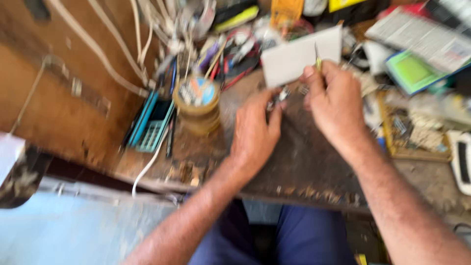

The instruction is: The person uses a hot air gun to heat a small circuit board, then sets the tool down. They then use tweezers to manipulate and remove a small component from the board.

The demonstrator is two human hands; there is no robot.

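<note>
R hand [333, 100] pinches a thin yellow-green tweezer-like tool [317, 59] betw thumb + forefinger, fingers closed tight on it, tip pointing to 12 o'clock. L hand [255, 130] is closed around a small metal part [280, 94], held at its fingertips, just at 9 o'clock of the R hand; frame is blurred so can't tell what the part is.

To do the step well (judgement): keep both wrists braced on the worn bench [294, 167], bring the tool tip to the part slowly, keep the part off the clutter.

Counts: 2 hands, 1 tool, 1 small part. 1 white card [294, 59] at 12 o'clock, behind the hands. 1 round tin [197, 103] at 9 o'clock of the L hand. 1 teal flat case [149, 125] further at 9. 1 green-faced device [414, 71] at 2 o'clock. White cables [113, 59] at 10 o'clock, number unclear.
</note>
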